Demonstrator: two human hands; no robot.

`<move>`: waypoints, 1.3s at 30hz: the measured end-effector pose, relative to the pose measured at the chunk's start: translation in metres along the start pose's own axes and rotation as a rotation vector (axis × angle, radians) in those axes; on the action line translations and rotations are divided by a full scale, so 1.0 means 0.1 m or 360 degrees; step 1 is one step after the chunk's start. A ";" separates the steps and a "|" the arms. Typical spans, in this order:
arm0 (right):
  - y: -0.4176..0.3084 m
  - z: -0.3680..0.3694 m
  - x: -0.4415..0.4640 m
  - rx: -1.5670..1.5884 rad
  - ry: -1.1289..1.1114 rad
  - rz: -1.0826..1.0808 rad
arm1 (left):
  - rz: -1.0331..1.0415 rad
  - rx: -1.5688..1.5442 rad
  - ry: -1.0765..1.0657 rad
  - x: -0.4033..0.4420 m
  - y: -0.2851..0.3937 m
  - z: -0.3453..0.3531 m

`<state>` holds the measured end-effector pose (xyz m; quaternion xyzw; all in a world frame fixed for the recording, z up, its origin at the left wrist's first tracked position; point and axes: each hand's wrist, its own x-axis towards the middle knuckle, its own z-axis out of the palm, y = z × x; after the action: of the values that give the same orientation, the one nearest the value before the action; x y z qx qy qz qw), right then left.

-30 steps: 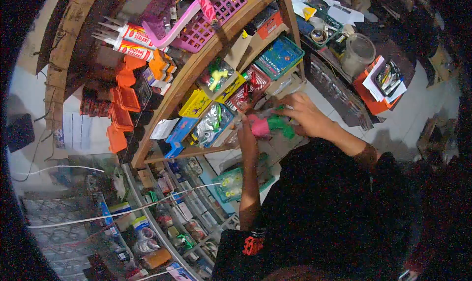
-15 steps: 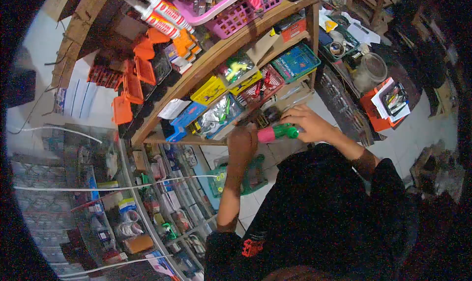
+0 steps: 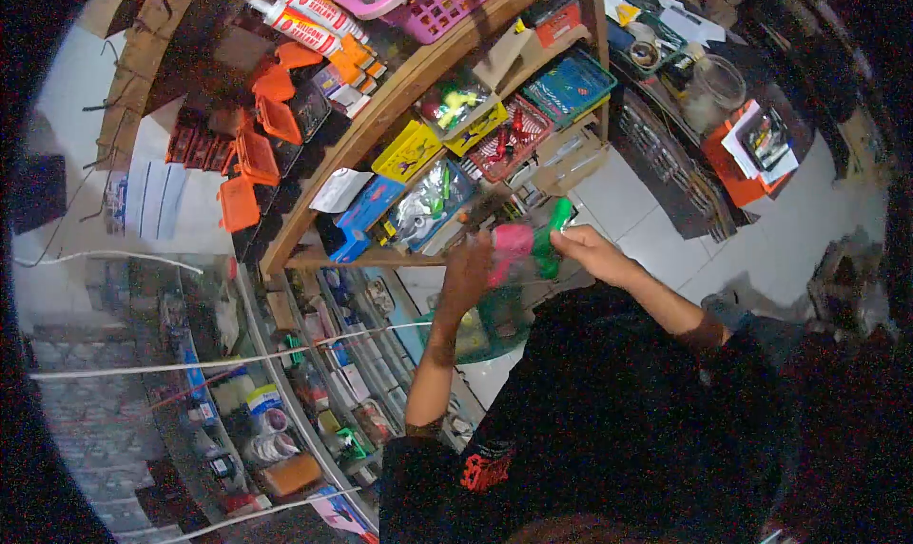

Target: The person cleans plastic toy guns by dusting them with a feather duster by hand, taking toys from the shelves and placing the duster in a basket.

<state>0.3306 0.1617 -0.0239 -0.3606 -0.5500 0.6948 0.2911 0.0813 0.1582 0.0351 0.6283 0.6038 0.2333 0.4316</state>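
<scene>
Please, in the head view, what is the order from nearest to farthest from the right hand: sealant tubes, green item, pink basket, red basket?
From the right hand:
1. Green item, held in it.
2. Red basket, on the shelf, up and left.
3. Pink basket, at the top edge.
4. Sealant tubes, upper left.

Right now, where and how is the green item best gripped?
Probably by its outer edge, from the person's right: the green item looks long, that edge faces the right hand, and the pink item sits on its other side, toward the left hand.
</scene>
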 end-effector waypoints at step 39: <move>-0.69 -0.19 -0.49 -0.1475 0.0972 -0.0798 | -0.0343 -0.1693 0.0183 0.50 -0.31 0.57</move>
<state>0.3746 0.1482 0.0501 -0.4923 -0.7550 0.1584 0.4032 0.1179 0.1883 -0.0316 0.2439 0.4861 0.4949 0.6777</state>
